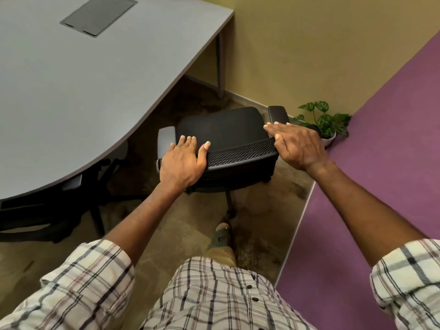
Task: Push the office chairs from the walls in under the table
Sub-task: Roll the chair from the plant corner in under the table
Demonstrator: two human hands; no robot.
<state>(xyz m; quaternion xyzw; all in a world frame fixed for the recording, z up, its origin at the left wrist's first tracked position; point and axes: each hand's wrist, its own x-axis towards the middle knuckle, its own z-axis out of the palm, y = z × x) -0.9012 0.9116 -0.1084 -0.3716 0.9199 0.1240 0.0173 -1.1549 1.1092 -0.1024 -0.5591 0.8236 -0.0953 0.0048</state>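
A black office chair point(221, 126) with a mesh backrest point(240, 154) stands in front of me, its seat facing the far wall beside the grey table point(95, 79). My left hand point(182, 163) lies over the left end of the backrest's top edge, fingers spread forward. At the right end of that edge rests my right hand point(296, 146), its fingers reaching toward the right armrest point(277, 114). The chair's seat is outside the table's curved edge. Another dark chair point(42, 210) sits tucked under the table at lower left, mostly hidden.
A purple wall panel point(381, 186) runs close along the right. A potted plant point(326, 125) stands in the corner beyond the chair. A table leg point(220, 65) stands near the yellow wall. My sandalled foot point(222, 234) is behind the chair base.
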